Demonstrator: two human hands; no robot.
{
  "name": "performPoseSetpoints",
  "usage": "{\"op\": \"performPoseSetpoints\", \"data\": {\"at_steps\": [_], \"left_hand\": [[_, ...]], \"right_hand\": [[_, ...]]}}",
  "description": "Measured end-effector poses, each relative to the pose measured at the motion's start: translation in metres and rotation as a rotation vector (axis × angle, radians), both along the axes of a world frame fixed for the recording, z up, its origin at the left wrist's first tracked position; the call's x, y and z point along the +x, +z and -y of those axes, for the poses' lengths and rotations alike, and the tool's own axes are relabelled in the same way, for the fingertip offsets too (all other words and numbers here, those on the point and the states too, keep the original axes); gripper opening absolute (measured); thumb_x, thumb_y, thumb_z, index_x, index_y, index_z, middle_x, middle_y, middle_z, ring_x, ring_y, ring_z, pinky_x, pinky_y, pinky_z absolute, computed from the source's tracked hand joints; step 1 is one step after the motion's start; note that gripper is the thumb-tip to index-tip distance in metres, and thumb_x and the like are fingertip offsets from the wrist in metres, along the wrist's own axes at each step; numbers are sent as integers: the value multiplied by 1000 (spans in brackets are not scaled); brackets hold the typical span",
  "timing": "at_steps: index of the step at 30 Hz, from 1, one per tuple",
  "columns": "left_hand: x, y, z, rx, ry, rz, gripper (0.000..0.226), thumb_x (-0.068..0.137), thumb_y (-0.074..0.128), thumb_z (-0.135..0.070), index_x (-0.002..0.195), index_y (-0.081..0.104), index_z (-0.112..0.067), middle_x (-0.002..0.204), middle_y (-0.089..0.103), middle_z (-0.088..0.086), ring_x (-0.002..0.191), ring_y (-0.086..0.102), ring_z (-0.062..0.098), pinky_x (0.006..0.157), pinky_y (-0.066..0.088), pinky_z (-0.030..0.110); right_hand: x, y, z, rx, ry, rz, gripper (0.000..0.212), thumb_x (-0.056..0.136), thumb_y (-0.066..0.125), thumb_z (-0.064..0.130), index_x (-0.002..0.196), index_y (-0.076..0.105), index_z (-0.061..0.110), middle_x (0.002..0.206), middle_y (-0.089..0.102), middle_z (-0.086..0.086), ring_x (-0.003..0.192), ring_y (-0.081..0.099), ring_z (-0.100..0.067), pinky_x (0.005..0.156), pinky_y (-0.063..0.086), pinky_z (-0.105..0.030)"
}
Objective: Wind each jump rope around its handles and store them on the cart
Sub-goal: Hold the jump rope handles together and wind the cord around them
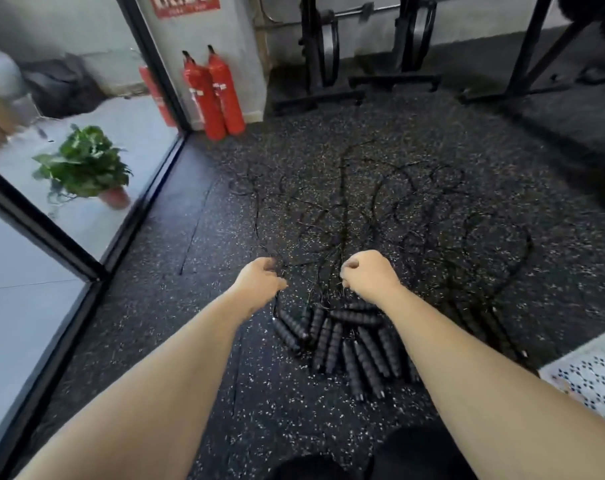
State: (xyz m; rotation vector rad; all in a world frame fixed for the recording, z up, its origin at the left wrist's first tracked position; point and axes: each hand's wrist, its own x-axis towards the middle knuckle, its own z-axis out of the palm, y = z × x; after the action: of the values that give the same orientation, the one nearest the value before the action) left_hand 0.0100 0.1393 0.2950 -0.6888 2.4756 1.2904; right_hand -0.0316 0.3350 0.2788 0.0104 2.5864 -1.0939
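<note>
Several black ribbed jump rope handles (346,344) lie in a pile on the speckled rubber floor. Their thin black cords (373,209) spread away from me in a tangled fan. My left hand (258,280) reaches out over the left side of the pile, fingers curled around a thin cord that runs down to a handle (287,327). My right hand (368,275) is above the pile's far edge, fingers curled around cords. No cart is in view.
Two red fire extinguishers (218,91) stand by a pillar at the back. A glass wall with a black frame (72,251) runs along the left, a potted plant (86,168) behind it. Black gym racks (328,64) stand at the back. A white patterned cloth (592,375) lies at the right.
</note>
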Motion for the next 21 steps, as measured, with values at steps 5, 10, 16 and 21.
{"op": "performPoseSetpoints", "data": {"at_steps": [5,10,16,21], "left_hand": [[-36,-93,28,62,115,145,58,95,62,-11,148,39,-10,137,56,6,119,56,24,103,43,35],[-69,-179,44,219,335,253,50,94,65,-19,138,50,-2,115,65,15,112,62,33,92,50,37],[-92,-269,44,326,571,424,71,85,72,-41,140,48,-3,141,53,17,119,55,30,93,43,42],[-97,-318,31,277,562,516,120,43,80,-72,141,48,-10,131,57,9,113,59,35,96,49,40]], "right_hand": [[-40,-76,35,77,77,54,22,89,49,17,82,69,11,72,67,-6,61,53,-25,65,49,-33],[-70,-142,59,111,118,126,19,89,48,19,86,68,21,72,64,0,70,57,-24,61,43,-29],[-86,-209,70,105,111,160,22,91,50,21,100,69,24,92,70,0,86,64,-26,75,54,-35],[-87,-246,67,126,94,185,22,93,50,21,103,69,26,98,70,4,93,63,-21,82,54,-37]]}}
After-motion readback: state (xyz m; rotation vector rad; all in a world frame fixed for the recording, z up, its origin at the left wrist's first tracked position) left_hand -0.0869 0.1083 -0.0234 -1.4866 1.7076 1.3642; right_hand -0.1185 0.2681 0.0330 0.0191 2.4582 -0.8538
